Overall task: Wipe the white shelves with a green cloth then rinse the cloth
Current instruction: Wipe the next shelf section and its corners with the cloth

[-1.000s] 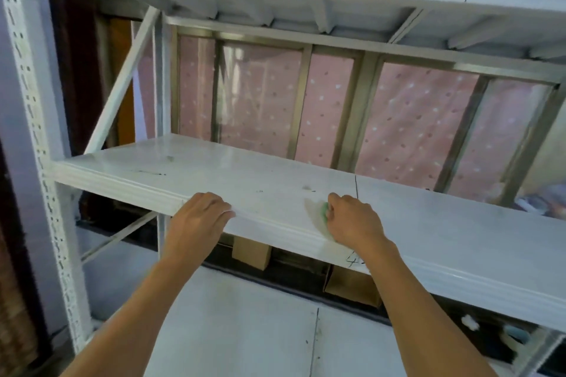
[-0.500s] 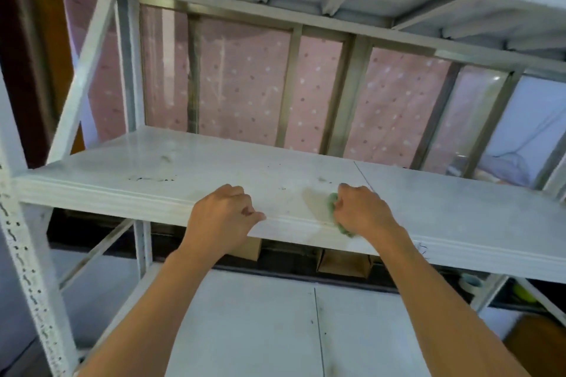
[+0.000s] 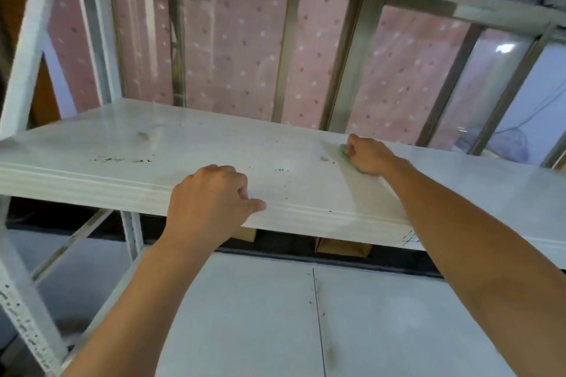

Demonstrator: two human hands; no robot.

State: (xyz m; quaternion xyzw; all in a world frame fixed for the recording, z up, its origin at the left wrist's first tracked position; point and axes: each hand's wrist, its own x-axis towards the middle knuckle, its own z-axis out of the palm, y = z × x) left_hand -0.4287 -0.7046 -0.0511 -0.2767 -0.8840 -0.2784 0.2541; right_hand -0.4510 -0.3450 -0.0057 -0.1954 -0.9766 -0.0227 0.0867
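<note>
A white shelf [image 3: 214,147] runs across the view, with dark specks and smudges on its top. My right hand [image 3: 369,156] is far back on the shelf, fingers curled round a green cloth [image 3: 344,154] pressed to the surface; only a small green edge shows. A damp wiped streak runs from the cloth toward the front edge. My left hand [image 3: 211,202] rests on the shelf's front edge [image 3: 92,184], fingers curled over the top and thumb along the lip.
White perforated uprights [image 3: 27,330] and diagonal braces [image 3: 27,40] frame the left side. A lower white shelf [image 3: 367,315] lies beneath my arms. Behind are metal window bars [image 3: 284,49] and pink dotted film. Another shelf hangs overhead at the upper right.
My right hand has slid the cloth from near the front edge toward the back of the shelf, leaving a wet streak. The view has moved closer and to the right.
</note>
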